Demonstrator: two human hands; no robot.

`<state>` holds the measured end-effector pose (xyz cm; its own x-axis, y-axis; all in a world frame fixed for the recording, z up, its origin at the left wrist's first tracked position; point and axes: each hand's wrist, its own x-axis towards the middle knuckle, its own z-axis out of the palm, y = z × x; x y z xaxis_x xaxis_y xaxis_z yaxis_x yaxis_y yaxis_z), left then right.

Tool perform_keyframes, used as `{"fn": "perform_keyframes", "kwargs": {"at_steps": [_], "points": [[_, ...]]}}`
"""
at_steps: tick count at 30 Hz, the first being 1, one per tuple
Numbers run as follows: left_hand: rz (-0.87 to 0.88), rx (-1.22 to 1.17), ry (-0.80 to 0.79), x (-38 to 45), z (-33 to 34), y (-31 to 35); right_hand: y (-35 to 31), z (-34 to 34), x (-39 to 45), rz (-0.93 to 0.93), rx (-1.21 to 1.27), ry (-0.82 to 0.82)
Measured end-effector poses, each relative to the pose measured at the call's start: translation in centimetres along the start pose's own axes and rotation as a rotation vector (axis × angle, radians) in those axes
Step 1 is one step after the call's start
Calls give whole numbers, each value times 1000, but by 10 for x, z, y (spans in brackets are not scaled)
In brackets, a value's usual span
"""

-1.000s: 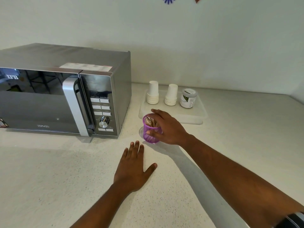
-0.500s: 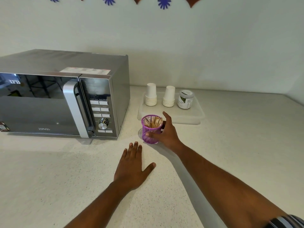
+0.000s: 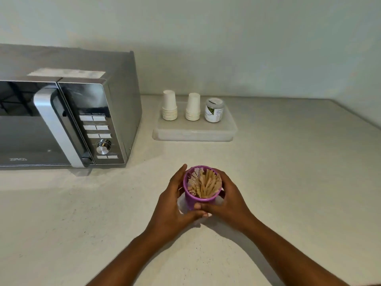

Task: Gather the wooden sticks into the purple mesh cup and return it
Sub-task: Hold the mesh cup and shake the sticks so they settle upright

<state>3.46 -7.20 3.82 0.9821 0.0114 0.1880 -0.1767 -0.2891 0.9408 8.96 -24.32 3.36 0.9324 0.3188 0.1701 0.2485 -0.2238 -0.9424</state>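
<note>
The purple mesh cup (image 3: 192, 200) is in the middle of the white counter, upright, with a bundle of wooden sticks (image 3: 207, 183) standing inside it. My left hand (image 3: 175, 205) wraps its left side and my right hand (image 3: 228, 201) wraps its right side, thumbs meeting at the front. The cup's lower part is hidden by my fingers, so I cannot tell whether it rests on the counter.
A silver microwave (image 3: 68, 118) stands at the left. Behind the cup, a clear lidded container (image 3: 195, 134) carries two stacks of white paper cups (image 3: 169, 105) and a small jar (image 3: 214, 110). The wall (image 3: 226, 48) closes the back.
The cup has come from beside the microwave and container toward me, to the counter's middle. My left hand left the counter and now grips the cup together with the right.
</note>
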Motion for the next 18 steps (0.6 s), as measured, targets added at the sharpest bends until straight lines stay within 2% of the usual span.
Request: {"fn": "perform_keyframes", "kwargs": {"at_steps": [8,12,18], "points": [[48,-28,-38,2,12,18,-2,-21,-20,-47,-32,120],[36,-35,-51,-2,18,14,1,-23,-23,-4,-50,84],[40,-78,-25,-4,22,19,0,-19,-25,-32,-58,96]]}}
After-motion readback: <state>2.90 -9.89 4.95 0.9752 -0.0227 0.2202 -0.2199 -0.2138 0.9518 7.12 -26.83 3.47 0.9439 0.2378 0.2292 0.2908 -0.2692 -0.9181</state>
